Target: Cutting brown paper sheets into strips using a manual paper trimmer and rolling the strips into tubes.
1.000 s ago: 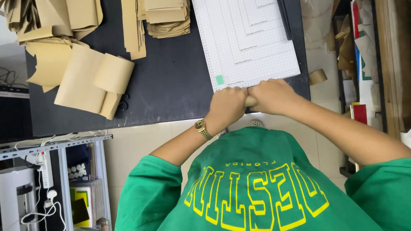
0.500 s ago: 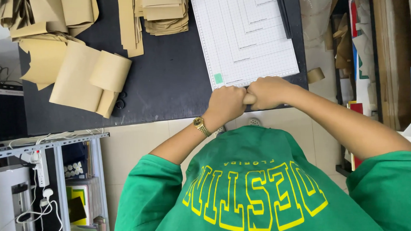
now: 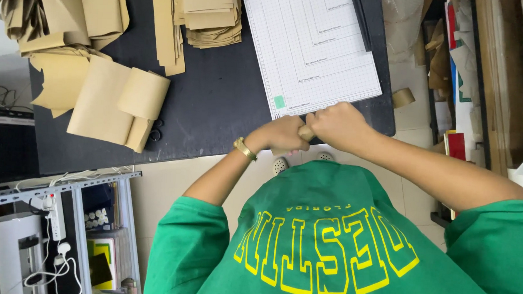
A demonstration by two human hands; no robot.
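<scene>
Two hands, both closed in fists around one small tan paper roll (image 3: 305, 133), held at the near edge of the black tabletop (image 3: 216, 110). Left hand (image 3: 284, 134): fingers curled tight on the roll's left end; gold wrist bracelet (image 3: 245, 148). Right hand (image 3: 336, 125): fingers wrapped on the right end, knuckles touching the left hand. White gridded cutting board (image 3: 313, 49): just beyond the hands. Loose brown paper sheets (image 3: 108, 99): left side and far edge, well apart.
</scene>
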